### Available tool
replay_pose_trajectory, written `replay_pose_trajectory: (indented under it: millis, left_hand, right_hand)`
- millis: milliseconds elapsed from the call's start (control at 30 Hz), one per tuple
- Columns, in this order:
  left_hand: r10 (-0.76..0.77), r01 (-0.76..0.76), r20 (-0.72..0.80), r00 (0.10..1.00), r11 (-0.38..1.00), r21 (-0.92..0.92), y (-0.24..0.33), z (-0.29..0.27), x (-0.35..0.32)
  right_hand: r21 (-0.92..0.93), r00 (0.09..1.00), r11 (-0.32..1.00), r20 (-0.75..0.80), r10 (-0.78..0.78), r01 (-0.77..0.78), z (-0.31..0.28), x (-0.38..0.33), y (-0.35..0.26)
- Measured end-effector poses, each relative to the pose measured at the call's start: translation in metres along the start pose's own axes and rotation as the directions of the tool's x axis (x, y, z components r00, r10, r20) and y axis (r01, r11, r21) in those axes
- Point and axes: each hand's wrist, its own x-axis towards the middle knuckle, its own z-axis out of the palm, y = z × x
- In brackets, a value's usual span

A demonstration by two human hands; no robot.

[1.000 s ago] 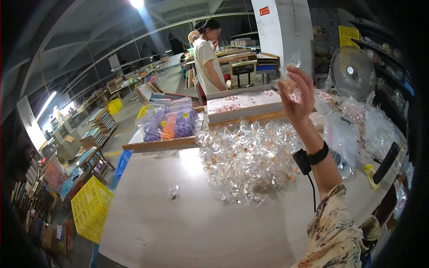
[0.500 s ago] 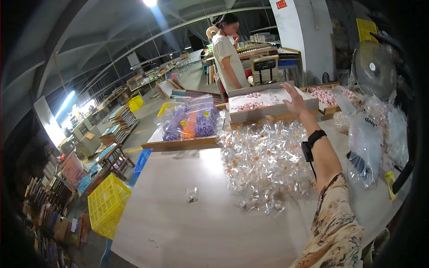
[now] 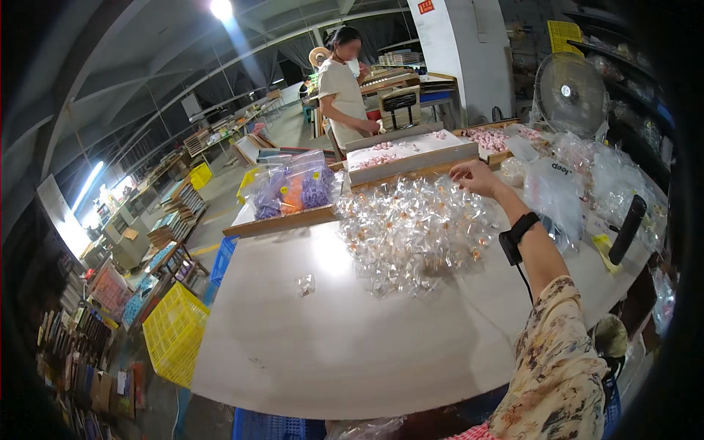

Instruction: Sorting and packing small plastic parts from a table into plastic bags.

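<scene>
My right hand [image 3: 474, 178], with a black band on its wrist, reaches over the far right edge of a heap of small clear plastic packets [image 3: 411, 238]. Its fingers are curled together and point down; whatever is between them is too small to make out. The packets hold small orange and pale bits. One packet [image 3: 305, 284] lies by itself on the pale table [image 3: 323, 359], left of the heap. Just behind my fingers stands a shallow grey-sided tray [image 3: 414, 163] with a white bottom and scattered pink pieces [image 3: 381, 159]. My left hand is out of view.
Bags of purple and orange pieces [image 3: 293, 187] sit in a wooden tray [image 3: 282, 224] at the back left. Clear bags [image 3: 554, 194] and a dark cylinder [image 3: 628, 229] stand at right. A fan [image 3: 570, 95], a yellow crate [image 3: 176, 334] and another person [image 3: 341, 92] are beyond the table.
My right hand has come back and down from the tray's right end to the heap, its spread fingers now curled. The view has shifted; the other person's arm has lowered toward the tray.
</scene>
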Motion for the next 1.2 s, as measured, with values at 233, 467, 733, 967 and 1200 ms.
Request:
replay_pose_trajectory:
  millis: [233, 467, 733, 967, 1200]
  left_hand:
    - [0.137, -0.127, -0.108, 0.985, 0.988, 0.094, -0.027, 0.016, -0.027]
    - [0.120, -0.134, -0.267, 0.956, 0.990, -0.036, -0.034, 0.022, -0.042]
    - [0.110, -0.101, -0.276, 0.955, 0.994, 0.047, -0.033, -0.010, -0.051]
    - [0.087, -0.085, -0.314, 0.945, 0.996, 0.019, -0.036, -0.011, -0.054]
    - [0.113, -0.108, -0.267, 0.957, 0.994, 0.034, -0.029, -0.006, -0.052]
  right_hand:
    - [0.287, 0.626, 0.922, 0.676, -0.387, 0.260, 0.135, -0.159, -0.161]
    - [0.425, 0.082, 0.582, 0.756, -0.650, 0.693, 0.248, -0.310, -0.204]
    - [0.317, 0.294, 0.721, 0.757, -0.583, 0.616, 0.256, -0.316, -0.183]
    - [0.377, 0.117, 0.879, 0.898, -0.424, 0.293, 0.231, -0.311, -0.179]
    - [0.195, 0.357, 0.801, 0.818, -0.451, 0.566, 0.234, -0.310, -0.153]
